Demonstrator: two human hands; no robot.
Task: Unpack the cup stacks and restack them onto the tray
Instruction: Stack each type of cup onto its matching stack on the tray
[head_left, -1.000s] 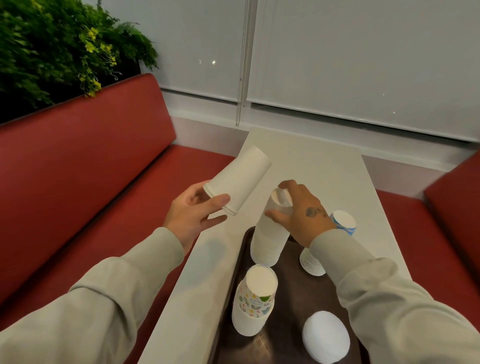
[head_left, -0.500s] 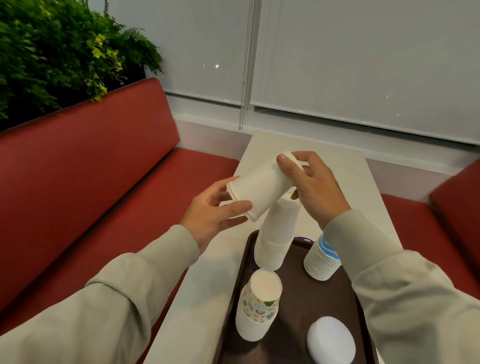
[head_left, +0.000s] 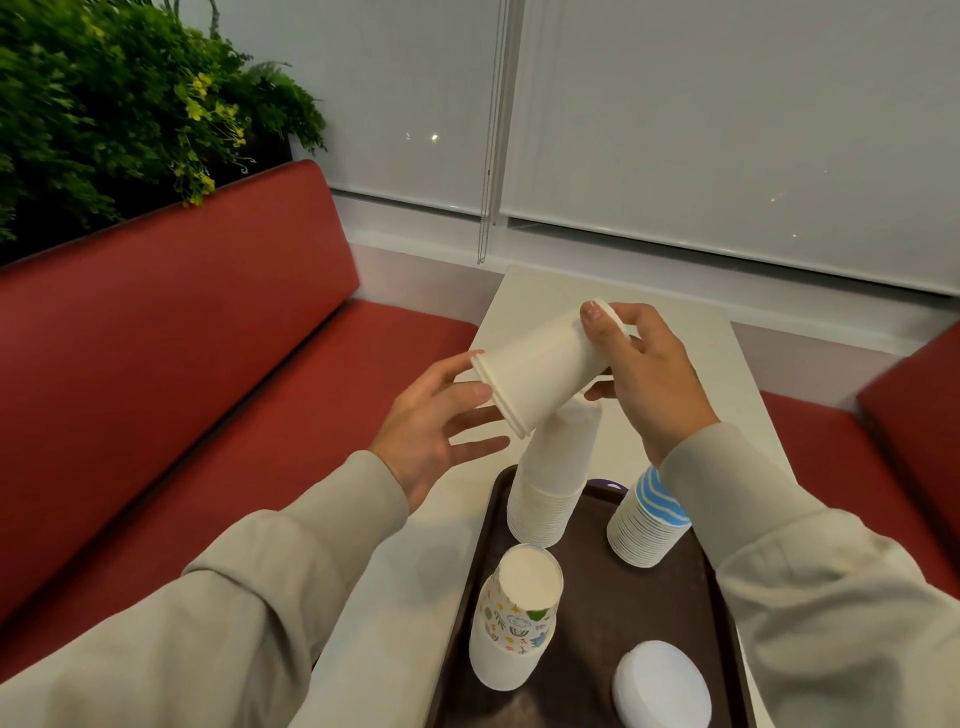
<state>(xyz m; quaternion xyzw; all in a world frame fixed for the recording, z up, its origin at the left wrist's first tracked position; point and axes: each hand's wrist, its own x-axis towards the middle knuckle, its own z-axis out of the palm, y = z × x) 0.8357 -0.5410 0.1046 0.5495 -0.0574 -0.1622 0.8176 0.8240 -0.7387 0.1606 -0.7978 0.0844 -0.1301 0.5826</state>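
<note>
**Head view: short white cup stack held tilted over the tray**

Right-hand fingers (head_left: 631, 318) are curled round the base end of a short white cup stack (head_left: 540, 371), thumb pressed on top, and that right hand (head_left: 654, 384) has it firmly. The left hand (head_left: 431, 434) is spread wide, fingers straight, thumb tip just meeting the stacked rims at the mouth end. It grips nothing. The short stack sits mid-frame, tilted, mouth toward lower left and base toward upper right.

Right below it stands the tall white cup stack (head_left: 553, 483), upside down at the far left of the dark brown tray (head_left: 597, 603). Beside that, to the right, is a blue-striped cup stack (head_left: 649, 519). Nearer the bottom edge are a patterned cup stack (head_left: 514, 618) and a plain white stack (head_left: 660, 686), both inverted. The tray rests on a pale table (head_left: 540, 291). Red bench seating (head_left: 182, 338) fills the left, a leafy plant (head_left: 104, 104) the upper left and window blinds (head_left: 727, 130) the top.
</note>
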